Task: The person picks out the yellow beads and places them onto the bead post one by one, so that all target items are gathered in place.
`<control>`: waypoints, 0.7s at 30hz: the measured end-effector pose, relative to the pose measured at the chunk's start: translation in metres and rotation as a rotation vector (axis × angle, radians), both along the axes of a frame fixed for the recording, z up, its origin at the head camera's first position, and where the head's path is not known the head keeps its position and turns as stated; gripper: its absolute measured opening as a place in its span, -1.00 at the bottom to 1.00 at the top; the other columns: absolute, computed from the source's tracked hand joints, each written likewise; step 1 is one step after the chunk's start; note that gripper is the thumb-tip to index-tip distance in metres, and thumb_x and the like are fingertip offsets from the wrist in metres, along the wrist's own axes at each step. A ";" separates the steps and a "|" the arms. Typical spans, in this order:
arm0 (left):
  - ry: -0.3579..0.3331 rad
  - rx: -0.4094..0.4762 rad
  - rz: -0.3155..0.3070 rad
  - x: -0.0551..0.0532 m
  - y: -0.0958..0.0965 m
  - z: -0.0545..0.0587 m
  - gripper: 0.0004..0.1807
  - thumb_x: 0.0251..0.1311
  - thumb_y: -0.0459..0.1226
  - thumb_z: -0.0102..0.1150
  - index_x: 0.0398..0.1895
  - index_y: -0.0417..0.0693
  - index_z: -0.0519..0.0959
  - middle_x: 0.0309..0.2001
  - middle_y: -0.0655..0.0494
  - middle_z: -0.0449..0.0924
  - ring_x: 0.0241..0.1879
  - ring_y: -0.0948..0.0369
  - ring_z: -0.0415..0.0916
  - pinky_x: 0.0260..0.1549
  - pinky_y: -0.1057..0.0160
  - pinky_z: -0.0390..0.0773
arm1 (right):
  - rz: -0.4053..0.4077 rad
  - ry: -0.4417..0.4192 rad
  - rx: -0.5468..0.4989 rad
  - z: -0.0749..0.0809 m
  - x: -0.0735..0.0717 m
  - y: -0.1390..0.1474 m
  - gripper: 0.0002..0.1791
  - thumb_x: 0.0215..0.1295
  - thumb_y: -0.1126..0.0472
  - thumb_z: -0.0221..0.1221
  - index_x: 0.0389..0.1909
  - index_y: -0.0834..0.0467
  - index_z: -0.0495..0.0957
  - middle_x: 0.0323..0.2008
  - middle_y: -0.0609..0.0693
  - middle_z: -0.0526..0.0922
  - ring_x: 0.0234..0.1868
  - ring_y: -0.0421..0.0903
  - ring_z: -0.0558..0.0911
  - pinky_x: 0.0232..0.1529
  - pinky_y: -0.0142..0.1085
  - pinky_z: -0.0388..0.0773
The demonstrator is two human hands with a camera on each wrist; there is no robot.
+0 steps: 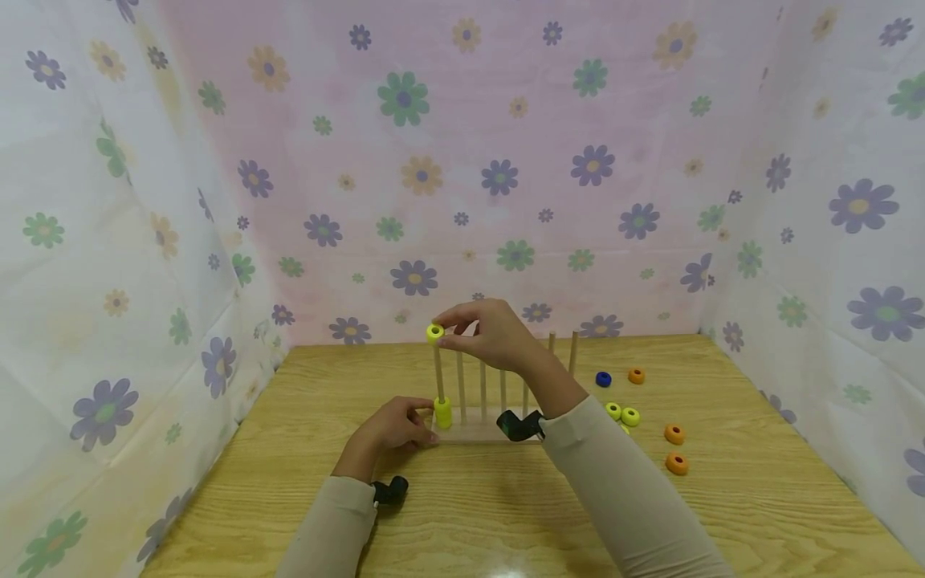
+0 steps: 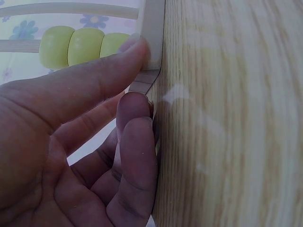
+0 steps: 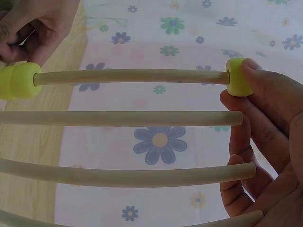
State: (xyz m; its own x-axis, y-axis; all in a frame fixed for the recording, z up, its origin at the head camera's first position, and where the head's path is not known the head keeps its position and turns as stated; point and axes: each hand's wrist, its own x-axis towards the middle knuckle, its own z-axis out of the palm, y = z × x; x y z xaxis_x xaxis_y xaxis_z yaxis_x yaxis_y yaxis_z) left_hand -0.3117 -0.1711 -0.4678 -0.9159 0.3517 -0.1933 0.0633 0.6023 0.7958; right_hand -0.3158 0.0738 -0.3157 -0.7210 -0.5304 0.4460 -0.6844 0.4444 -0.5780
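A wooden peg rack with a row of upright rods has its base [image 1: 473,434] on the table. My right hand [image 1: 493,334] pinches a yellow bead [image 1: 435,333] between thumb and fingers at the top of the leftmost rod [image 3: 132,76]. In the right wrist view the rod's tip reaches into the bead's hole. Lower on that same rod sits a stack of yellow beads [image 2: 85,46], down at the base. My left hand [image 1: 393,424] grips the base's left end, thumb against it beside the stack and fingers curled at the corner.
Right of the rack lie loose beads: a blue bead [image 1: 603,379], several orange beads [image 1: 677,463] and several yellow beads [image 1: 630,417], one partly hidden by the right sleeve. Flowered cloth [image 1: 462,160] walls the wooden table [image 1: 289,498] at the back and both sides.
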 end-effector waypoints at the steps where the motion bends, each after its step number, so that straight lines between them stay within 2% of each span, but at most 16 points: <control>1: -0.001 0.002 0.001 0.000 0.000 0.000 -0.18 0.13 -0.20 0.57 0.48 -0.07 0.45 -0.26 0.00 0.61 -0.39 0.14 0.57 -0.36 0.20 0.65 | -0.001 0.000 0.000 0.000 0.000 0.000 -0.67 0.35 0.03 0.41 0.11 -0.08 0.75 -0.08 -0.16 0.78 -0.28 -0.23 0.67 -0.47 -0.27 0.60; 11: 0.002 0.003 -0.001 0.000 0.001 0.002 -0.17 0.12 -0.21 0.57 0.48 -0.09 0.45 -0.25 -0.01 0.60 -0.38 0.14 0.57 -0.34 0.20 0.66 | -0.021 -0.006 0.010 -0.001 -0.002 -0.001 -0.67 0.34 0.02 0.41 0.11 -0.08 0.75 -0.09 -0.18 0.77 -0.24 -0.23 0.67 -0.43 -0.27 0.61; 21: 0.005 0.012 -0.016 0.002 0.001 0.002 -0.17 0.12 -0.22 0.57 0.48 -0.13 0.44 -0.26 0.00 0.62 -0.39 0.16 0.57 -0.35 0.20 0.65 | -0.020 -0.028 0.000 -0.002 0.000 -0.002 -0.70 0.35 0.04 0.40 0.08 -0.06 0.76 -0.12 -0.17 0.77 -0.22 -0.14 0.67 -0.45 -0.27 0.59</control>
State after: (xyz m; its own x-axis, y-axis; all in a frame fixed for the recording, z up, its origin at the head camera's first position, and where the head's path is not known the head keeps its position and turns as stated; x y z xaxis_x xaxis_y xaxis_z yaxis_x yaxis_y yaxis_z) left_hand -0.3097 -0.1702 -0.4659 -0.9110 0.3690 -0.1842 0.0773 0.5915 0.8026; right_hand -0.3162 0.0717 -0.3177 -0.7438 -0.5156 0.4254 -0.6588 0.4581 -0.5967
